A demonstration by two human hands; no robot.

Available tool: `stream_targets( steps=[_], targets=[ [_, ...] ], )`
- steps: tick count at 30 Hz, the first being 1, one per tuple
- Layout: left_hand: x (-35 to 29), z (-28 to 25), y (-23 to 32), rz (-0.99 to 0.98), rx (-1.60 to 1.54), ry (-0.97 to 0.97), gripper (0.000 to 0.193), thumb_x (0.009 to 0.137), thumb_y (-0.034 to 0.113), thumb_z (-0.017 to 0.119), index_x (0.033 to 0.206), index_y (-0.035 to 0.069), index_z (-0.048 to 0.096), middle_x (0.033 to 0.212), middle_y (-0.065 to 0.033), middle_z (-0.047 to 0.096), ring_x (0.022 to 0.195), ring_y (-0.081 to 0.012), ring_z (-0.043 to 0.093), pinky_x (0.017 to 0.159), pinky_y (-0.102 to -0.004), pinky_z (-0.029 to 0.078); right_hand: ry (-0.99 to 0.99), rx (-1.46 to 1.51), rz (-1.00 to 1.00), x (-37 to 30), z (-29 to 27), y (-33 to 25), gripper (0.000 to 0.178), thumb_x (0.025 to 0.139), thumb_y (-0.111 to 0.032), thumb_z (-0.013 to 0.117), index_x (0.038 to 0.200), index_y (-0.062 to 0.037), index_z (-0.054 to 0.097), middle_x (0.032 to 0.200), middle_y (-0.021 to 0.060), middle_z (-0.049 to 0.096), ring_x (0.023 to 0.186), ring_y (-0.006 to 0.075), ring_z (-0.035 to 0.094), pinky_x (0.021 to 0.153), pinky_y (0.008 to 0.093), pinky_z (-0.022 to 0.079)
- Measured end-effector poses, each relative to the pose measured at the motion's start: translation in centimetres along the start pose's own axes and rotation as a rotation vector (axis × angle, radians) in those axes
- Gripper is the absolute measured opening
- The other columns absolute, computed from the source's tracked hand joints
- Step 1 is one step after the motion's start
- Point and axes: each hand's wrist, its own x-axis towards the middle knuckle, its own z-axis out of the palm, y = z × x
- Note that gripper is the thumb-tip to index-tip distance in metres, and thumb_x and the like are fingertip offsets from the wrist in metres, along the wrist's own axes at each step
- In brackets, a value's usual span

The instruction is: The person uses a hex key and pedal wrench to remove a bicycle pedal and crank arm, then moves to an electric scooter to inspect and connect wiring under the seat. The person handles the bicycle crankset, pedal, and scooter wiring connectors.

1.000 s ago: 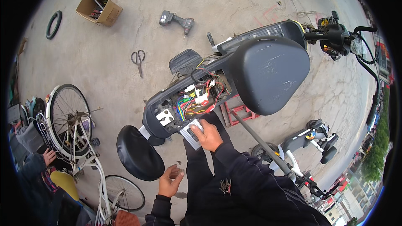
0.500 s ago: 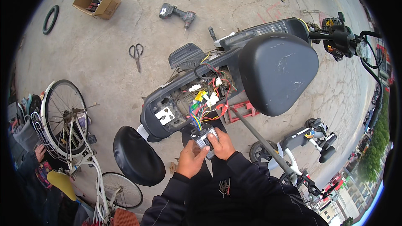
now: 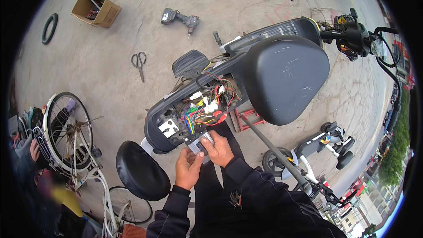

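A silver finned motor controller (image 3: pixel 199 146) is held at the near edge of an electric scooter's open compartment (image 3: pixel 164 111). My left hand (image 3: pixel 188 170) grips its left side, and my right hand (image 3: pixel 217 150) holds the other side with the thumb on top. Out of the controller's far end runs a bundle of coloured wires (image 3: pixel 190 122). It leads into a tangle with several white connectors (image 3: pixel 211 106) and red connector covers. A white bracket plate (image 3: pixel 168 128) sits in the compartment's left end. The underside of the controller is hidden.
The scooter's black seat (image 3: pixel 286 79) rises to the right, and another black saddle (image 3: pixel 142 170) stands at left. Scissors (image 3: pixel 139 64), a cordless drill (image 3: pixel 180 19) and a cardboard box of tools (image 3: pixel 105 14) lie beyond. A bicycle (image 3: pixel 88 143) and a person's hand (image 3: pixel 34 150) are at left.
Both hands have shifted left with the controller, which now lies closer to the compartment's edge and is tilted differently. The view has shifted slightly. The person at left has moved.
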Motion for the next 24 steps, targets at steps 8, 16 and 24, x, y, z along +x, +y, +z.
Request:
stream_targets(
  steps=[8, 16, 24],
  targets=[
    [-3.8, -4.6, -4.1, -0.103, 0.218, 0.104, 0.044, 0.103, 0.023, 0.073, 0.132, -0.006, 0.057, 0.115, -0.0176, 0.072, 0.102, -0.0194, 0.070, 0.091, -0.0319, 0.057, 0.072, -0.228, -0.146, 5.1, 2.0, -3.4, 0.055, 0.104, -0.047, 0.064, 0.135, -0.0025, 0.062, 0.106, 0.0272, 0.073, 0.099, 0.0471, 0.070, 0.084, 0.0517, 0.055],
    [-12.1, -9.7, -12.4, -0.206, 0.462, 0.218, 0.034, 0.102, 0.023, 0.073, 0.117, -0.006, 0.065, 0.095, -0.0130, 0.075, 0.084, -0.0195, 0.073, 0.076, -0.0340, 0.058, 0.120, -0.455, -0.197, 4.4, 0.6, -4.3, 0.045, 0.102, -0.039, 0.067, 0.129, -0.0033, 0.066, 0.112, 0.0238, 0.071, 0.106, 0.0449, 0.067, 0.093, 0.0518, 0.053],
    [-16.0, -12.3, -14.4, -0.103, 0.415, 0.191, 0.037, 0.102, 0.023, 0.072, 0.120, -0.008, 0.064, 0.095, -0.0149, 0.075, 0.082, -0.0211, 0.074, 0.077, -0.0330, 0.058, 0.188, -0.460, -0.179, -5.1, -4.9, -0.6, 0.037, 0.100, -0.034, 0.068, 0.118, -0.0016, 0.072, 0.111, 0.0203, 0.070, 0.104, 0.0408, 0.069, 0.091, 0.0495, 0.055]
  ],
)
